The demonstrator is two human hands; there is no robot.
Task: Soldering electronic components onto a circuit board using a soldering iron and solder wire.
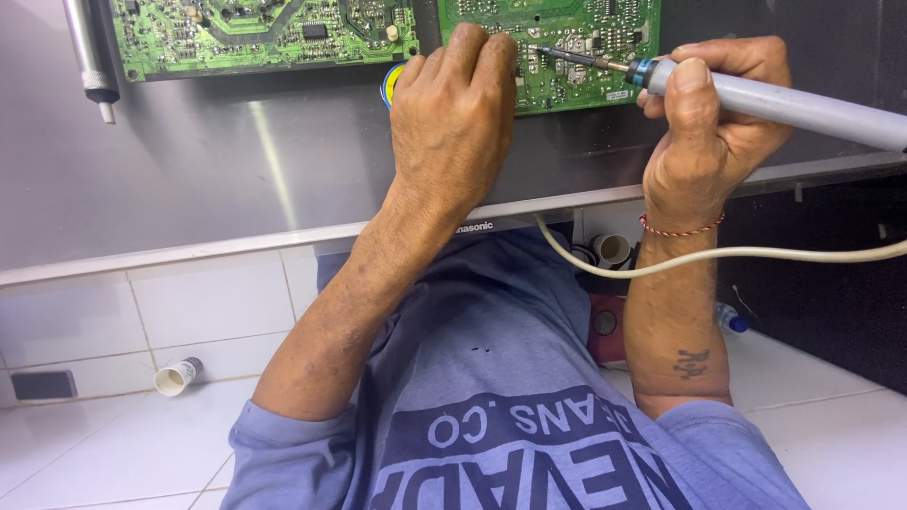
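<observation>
The head view looks down past a blue cotton shirt (491, 378) to a brushed steel table (189, 161), smooth and dull grey with a soft streak of glare.

The right hand (704, 132) is closed around a soldering iron (803, 104). The thumb lies along the top of its round, matte grey barrel and the fingers wrap underneath, just behind a blue collar. The iron's thin dark metal tip points left and rests over the near part of a green circuit board (586, 47) at the far edge of the table. That board is flat and crowded with small solder joints and pale tracks.

The left hand (453, 113) is just left of the tip, with its fingers curled and its fingertips pressed onto the same board's left part. Whether they pinch anything beneath them cannot be told. A small round blue and yellow object (390, 83) shows at the hand's left side.

A second green board (255, 33) lies further left, apart from the first, and a shiny metal cylinder (90, 57) lies at the far left.

A red twisted thread bracelet (680, 229) circles the right wrist. A smooth cream cable (756, 253) curves across in front of the right forearm.

Below the table edge is a glossy white tiled floor (94, 444). A small white tube-shaped cup (177, 375) lies on its side there, to the left.
</observation>
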